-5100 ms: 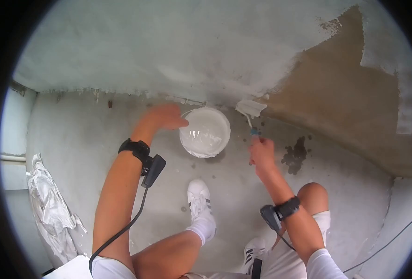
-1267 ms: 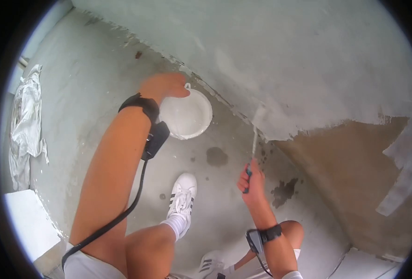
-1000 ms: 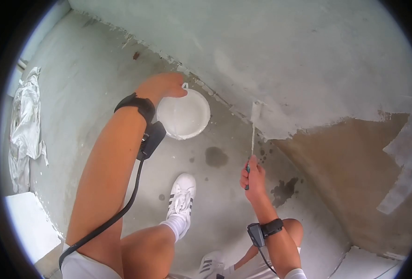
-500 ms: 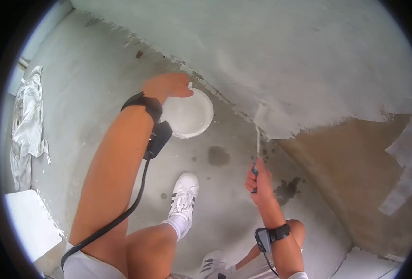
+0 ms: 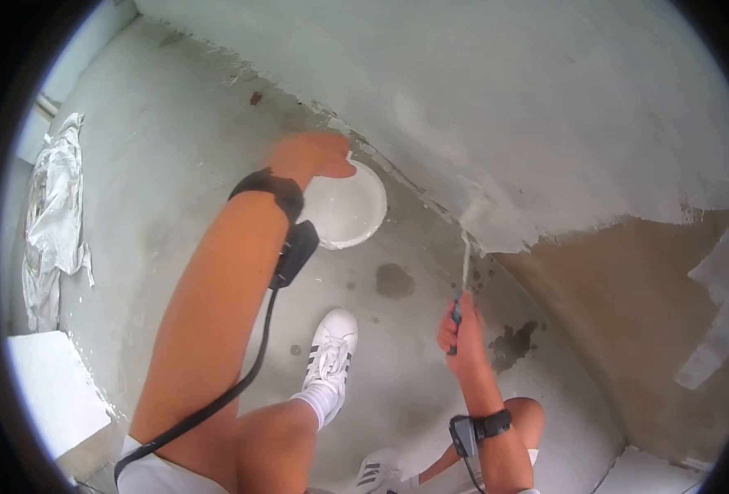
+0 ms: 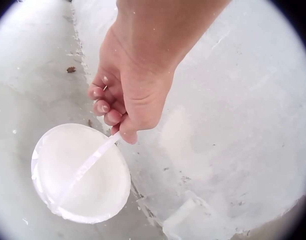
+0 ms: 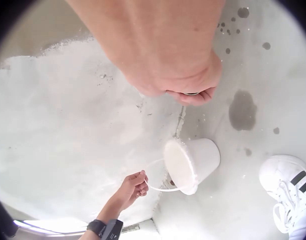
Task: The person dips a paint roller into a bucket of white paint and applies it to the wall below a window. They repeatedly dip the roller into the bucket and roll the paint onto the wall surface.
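My left hand [image 5: 315, 156] pinches the white bail handle [image 6: 88, 164] of a white bucket [image 5: 356, 206] between thumb and fingers. The handle stands raised, and pale white paint [image 6: 95, 170] shows inside the bucket. My right hand [image 5: 463, 333] grips the teal and dark handle of a small paint roller [image 5: 466, 255]. Its whitish head, blurred in the head view, lies against the lower wall [image 5: 546, 165] by the floor joint, right of the bucket. In the right wrist view the right hand [image 7: 193, 82] hides nearly all of the roller.
A bare brown patch [image 5: 612, 280] spreads over the wall at right. Crumpled silvery sheeting [image 5: 54, 222] lies on the floor at far left, near a white panel [image 5: 51, 395]. Dark wet spots [image 5: 513, 346] mark the floor. My white shoe [image 5: 331, 350] stands below the bucket.
Since five seconds ago, the head view has turned and the roller has shifted onto the lower wall. Over the last second, both hands keep their holds, with only small roller movement at the wall.
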`<state>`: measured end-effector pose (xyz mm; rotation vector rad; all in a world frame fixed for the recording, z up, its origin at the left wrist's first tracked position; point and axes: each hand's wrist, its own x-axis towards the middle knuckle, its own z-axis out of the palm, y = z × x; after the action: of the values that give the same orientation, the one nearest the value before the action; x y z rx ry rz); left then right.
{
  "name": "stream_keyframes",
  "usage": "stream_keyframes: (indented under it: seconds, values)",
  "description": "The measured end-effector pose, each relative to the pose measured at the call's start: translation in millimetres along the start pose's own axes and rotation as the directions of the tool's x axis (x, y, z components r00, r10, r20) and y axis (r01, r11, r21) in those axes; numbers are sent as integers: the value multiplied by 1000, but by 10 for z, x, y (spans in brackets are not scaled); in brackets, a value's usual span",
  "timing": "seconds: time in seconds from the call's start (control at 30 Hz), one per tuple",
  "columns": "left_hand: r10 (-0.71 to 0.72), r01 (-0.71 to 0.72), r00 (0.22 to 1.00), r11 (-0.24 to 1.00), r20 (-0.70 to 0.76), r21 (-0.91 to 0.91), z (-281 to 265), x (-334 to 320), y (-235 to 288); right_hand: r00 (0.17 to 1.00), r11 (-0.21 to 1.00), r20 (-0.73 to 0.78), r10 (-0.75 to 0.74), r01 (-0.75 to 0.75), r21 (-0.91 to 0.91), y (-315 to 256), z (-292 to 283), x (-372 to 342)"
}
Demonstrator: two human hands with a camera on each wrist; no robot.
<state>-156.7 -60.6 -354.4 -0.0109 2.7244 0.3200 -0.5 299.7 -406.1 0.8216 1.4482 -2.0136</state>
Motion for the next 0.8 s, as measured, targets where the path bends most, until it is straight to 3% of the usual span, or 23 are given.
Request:
stream_keyframes:
  seconds: [0.17,0.23,0.33,0.53,0.63,0.73,0.8]
  values:
    - [-15,12,997,999,73,30,-54,12,116,977,981,-135,-166,150,-124,108,-153,-54]
    - [5,-9,996,999,92,42,-75,25,93,979,973,-96,-178,160,-167,96,-26,80]
    - [26,-26,1000,999,-10,-18,-4,20,6,993,977,-2,-116,114,-179,36,355,313]
    - [45,-39,997,996,69,-80,-17,64,-63,988,980,85,-131,142,-139,50,910,600]
    - [33,-34,999,998,-14,-58,-21,-21,-17,996,989,-46,-81,75,-124,33,541,411]
    - [22,-24,999,999,-41,-49,120,97,-91,983,950,-15,-181,171,-260,3,235,318]
    - [65,-64,998,997,26,-37,152,187,-185,992,962,-53,-113,96,-257,28,399,451]
